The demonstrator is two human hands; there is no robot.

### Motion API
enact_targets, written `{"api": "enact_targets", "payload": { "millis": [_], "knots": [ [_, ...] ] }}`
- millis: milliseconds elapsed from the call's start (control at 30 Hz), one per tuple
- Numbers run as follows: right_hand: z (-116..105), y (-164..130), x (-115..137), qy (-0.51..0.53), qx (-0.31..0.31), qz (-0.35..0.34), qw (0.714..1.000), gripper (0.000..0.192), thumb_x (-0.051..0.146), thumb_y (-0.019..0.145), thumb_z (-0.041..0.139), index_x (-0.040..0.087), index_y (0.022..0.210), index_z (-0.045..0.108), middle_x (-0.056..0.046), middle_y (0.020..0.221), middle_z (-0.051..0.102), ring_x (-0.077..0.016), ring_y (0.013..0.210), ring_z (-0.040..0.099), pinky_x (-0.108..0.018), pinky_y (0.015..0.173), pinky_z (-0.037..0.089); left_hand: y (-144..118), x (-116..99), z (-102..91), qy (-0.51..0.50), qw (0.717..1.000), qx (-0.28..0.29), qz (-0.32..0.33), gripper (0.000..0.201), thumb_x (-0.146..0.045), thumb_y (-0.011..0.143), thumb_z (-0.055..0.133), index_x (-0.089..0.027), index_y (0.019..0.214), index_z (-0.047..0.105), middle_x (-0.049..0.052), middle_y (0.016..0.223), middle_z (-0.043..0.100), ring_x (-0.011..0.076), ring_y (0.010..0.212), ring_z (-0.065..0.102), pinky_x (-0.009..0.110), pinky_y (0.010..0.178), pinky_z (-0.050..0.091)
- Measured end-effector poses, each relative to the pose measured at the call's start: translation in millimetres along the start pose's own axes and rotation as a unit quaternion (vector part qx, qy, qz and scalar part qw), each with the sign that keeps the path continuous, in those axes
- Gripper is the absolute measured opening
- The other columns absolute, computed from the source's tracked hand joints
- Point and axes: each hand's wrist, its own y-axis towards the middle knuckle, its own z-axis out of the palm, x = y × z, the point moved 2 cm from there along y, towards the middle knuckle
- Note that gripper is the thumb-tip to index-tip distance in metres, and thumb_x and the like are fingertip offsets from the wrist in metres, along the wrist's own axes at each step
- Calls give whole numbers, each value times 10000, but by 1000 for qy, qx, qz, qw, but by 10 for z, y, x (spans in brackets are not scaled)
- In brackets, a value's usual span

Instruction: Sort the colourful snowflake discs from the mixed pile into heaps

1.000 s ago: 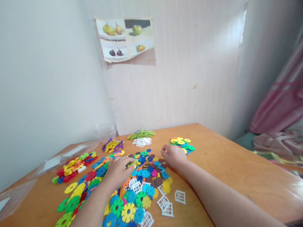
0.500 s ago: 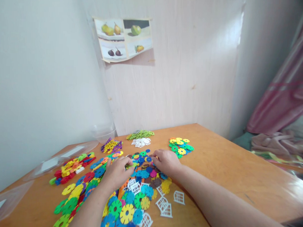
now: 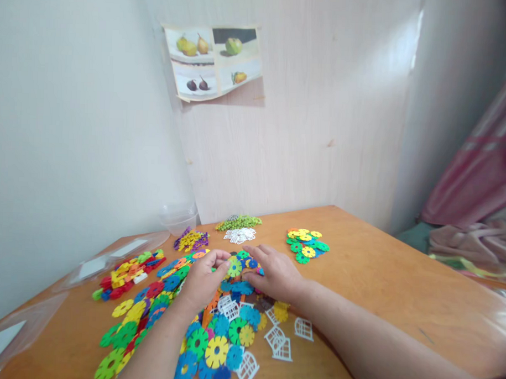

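My left hand [image 3: 204, 277] pinches a yellow-green snowflake disc [image 3: 234, 267] between thumb and fingertips, above the pile. Opposite it, my right hand [image 3: 272, 274] reaches over the pile with thumb and fingers apart; nothing shows in its grasp. Beneath both hands spreads a heap of notched plastic discs in blue, green, yellow, brown and other colours, among them a yellow disc [image 3: 216, 351]. White lattice window pieces [image 3: 303, 328] lie among and beside the discs. My hands and forearms hide part of the heap.
Sorted groups surround the heap: green-yellow discs [image 3: 308, 245], white pieces [image 3: 240, 235], light green pieces [image 3: 239, 223], purple-yellow pieces [image 3: 191, 240] and red-yellow blocks [image 3: 128, 274]. A clear plastic tub [image 3: 179, 217] stands by the wall. Clear bags [image 3: 19, 328] lie at the left.
The yellow-green disc, partly hidden at my left fingers before, is now raised upright between my hands. My right hand's fingers have spread. The view has shifted slightly.
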Motion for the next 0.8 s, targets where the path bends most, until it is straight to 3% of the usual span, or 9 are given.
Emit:
{"api": "enact_targets", "payload": {
  "millis": [67, 200, 333, 500, 667, 800],
  "knots": [
    [12, -5, 50, 13, 13, -24, 1000, 664, 511, 842, 614, 250, 1422, 424, -82, 1194, 627, -243, 1079, 585, -320, 848, 443, -26, -48, 42, -32, 999, 10, -14, 302, -420, 829, 600, -190, 1024, 616, 11, 827, 700, 182, 792, 651, 280, 728, 479],
    [46, -11, 126, 24, 46, -51, 997, 522, 486, 859, 600, 245, 1315, 521, -69, 1134, 651, -230, 1036, 599, -312, 830, 438, -62, -82, 117, -84, 994, 55, -37, 308, -428, 848, 586, -184, 1036, 569, 8, 784, 690, 170, 738, 639, 271, 672, 475],
    [56, 7, 118, 15, 54, -30, 998, 443, 471, 844, 615, 237, 1218, 574, -55, 1064, 657, -207, 955, 612, -284, 764, 421, -59, -56, 141, -108, 991, 65, -44, 317, -441, 847, 591, -181, 1028, 570, 18, 805, 700, 175, 770, 643, 280, 701, 482],
    [-48, 61, -247, -63, 10, 113, 992, 383, 457, 845, 597, 218, 1144, 605, -82, 1067, 637, -235, 1016, 576, -312, 816, 402, 11, 27, 35, -99, 994, 6, -38, 346, -452, 831, 606, -184, 1050, 590, 48, 957, 712, 203, 937, 659, 306, 823, 483],
    [-219, 28, -813, -157, -1, 303, 940, 387, 404, 828, 560, 193, 1148, 613, -143, 1175, 605, -318, 1134, 500, -419, 895, 382, 94, 202, -153, -42, 995, -77, -46, 380, -473, 803, 604, -172, 1035, 607, 44, 888, 709, 211, 879, 665, 312, 790, 487],
    [-272, -35, -1084, -174, 14, 370, 912, 431, 444, 819, 552, 186, 1158, 620, -165, 1227, 580, -345, 1170, 469, -455, 895, 378, 102, 290, -219, 19, 995, -84, -56, 336, -442, 793, 577, -172, 985, 632, 45, 879, 715, 215, 836, 670, 317, 757, 493]
  ]
}}
